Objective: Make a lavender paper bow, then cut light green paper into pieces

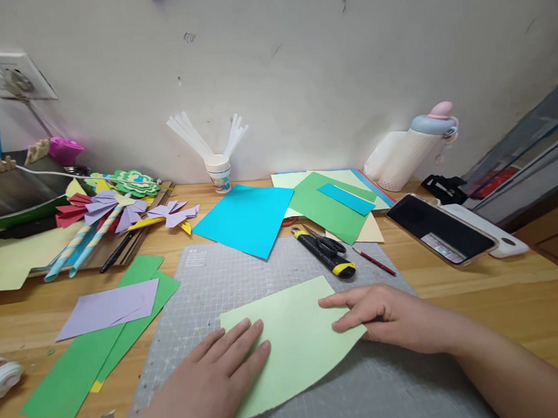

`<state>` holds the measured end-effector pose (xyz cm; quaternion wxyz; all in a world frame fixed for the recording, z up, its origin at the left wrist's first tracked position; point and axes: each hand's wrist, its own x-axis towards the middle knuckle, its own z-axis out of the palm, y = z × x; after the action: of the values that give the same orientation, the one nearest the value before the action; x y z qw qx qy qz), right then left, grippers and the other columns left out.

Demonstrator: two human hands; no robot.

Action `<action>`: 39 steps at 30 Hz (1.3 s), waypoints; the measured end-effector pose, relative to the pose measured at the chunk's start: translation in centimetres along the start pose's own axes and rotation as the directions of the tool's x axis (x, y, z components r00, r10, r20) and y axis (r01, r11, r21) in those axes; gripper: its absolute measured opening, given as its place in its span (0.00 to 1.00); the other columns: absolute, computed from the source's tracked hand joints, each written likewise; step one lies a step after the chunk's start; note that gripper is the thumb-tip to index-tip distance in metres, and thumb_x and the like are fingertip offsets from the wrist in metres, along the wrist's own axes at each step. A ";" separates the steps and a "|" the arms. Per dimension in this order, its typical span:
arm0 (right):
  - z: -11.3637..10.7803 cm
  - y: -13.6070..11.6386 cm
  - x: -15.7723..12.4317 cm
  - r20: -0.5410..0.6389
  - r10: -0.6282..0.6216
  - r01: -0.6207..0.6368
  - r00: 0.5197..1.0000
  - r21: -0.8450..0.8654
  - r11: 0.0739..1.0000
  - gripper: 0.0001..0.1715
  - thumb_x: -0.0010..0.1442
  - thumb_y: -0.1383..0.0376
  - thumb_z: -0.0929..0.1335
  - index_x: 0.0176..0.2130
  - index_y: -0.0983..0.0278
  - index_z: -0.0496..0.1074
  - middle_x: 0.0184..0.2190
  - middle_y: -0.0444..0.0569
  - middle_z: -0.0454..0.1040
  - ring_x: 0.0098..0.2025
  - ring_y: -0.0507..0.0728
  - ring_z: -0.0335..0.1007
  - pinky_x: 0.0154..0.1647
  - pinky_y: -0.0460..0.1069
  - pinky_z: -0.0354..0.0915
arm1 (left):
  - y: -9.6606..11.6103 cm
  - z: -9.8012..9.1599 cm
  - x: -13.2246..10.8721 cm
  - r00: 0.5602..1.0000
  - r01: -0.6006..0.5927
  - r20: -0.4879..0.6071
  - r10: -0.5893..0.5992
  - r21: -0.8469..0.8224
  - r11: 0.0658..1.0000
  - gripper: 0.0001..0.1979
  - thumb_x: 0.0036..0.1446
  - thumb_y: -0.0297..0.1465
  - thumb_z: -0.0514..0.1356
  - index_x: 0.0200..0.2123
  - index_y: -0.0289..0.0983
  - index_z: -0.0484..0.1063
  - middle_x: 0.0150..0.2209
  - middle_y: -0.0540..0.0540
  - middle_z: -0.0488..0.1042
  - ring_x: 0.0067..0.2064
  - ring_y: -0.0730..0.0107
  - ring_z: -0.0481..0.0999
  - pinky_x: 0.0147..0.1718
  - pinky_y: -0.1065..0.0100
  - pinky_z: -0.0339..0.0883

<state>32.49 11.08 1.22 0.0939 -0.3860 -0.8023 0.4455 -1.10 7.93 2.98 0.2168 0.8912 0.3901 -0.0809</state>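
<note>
A pale green sheet of paper (296,337) lies folded on the grey cutting mat (227,281). My left hand (213,377) rests flat on the sheet's left part, fingers stretched out and pressing it down. My right hand (380,313) touches the sheet's right edge, its forefinger pointing left along the upper corner and the thumb against the paper.
Beyond the mat lie a cyan sheet (246,218), green sheets (330,206), scissors (328,245), a yellow-black knife (326,256) and a red pencil (374,262). A phone (438,227) and bottle (410,147) are right. Green and lilac papers (106,314) and paper flowers (113,213) are left. A paper cup (219,173) stands by the wall.
</note>
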 end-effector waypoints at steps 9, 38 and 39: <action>0.2 -1.2 -0.2 -0.039 0.054 -0.058 0.998 -0.093 0.994 0.30 0.60 0.59 0.70 0.60 0.51 0.67 0.68 0.49 0.54 0.67 0.66 0.54 0.63 0.61 0.57 | 0.8 -0.3 0.3 0.996 0.080 0.048 -0.079 -0.014 0.997 0.37 0.48 0.22 0.56 0.63 0.46 0.61 0.67 0.47 0.53 0.66 0.50 0.58 0.62 0.46 0.57; 1.0 -2.4 -1.3 0.007 0.031 -0.028 0.999 -0.309 0.951 0.28 0.67 0.62 0.62 0.64 0.47 0.61 0.67 0.43 0.56 0.64 0.61 0.60 0.62 0.55 0.61 | 1.0 0.1 0.1 0.996 0.078 0.027 -0.080 0.055 0.995 0.24 0.61 0.32 0.51 0.60 0.41 0.67 0.64 0.38 0.60 0.62 0.45 0.64 0.55 0.47 0.68; 1.1 -2.4 -1.4 0.002 0.041 -0.039 0.999 -0.313 0.949 0.27 0.67 0.63 0.61 0.64 0.47 0.60 0.67 0.43 0.56 0.64 0.61 0.60 0.62 0.55 0.61 | 1.0 0.2 0.0 0.997 0.072 -0.011 -0.071 0.066 0.995 0.24 0.61 0.32 0.51 0.60 0.40 0.67 0.63 0.39 0.61 0.62 0.45 0.65 0.54 0.47 0.68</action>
<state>31.67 8.68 2.73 0.0189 -0.4102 -0.8552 0.3161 -0.34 7.23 3.18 0.1825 0.8838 0.4197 -0.0975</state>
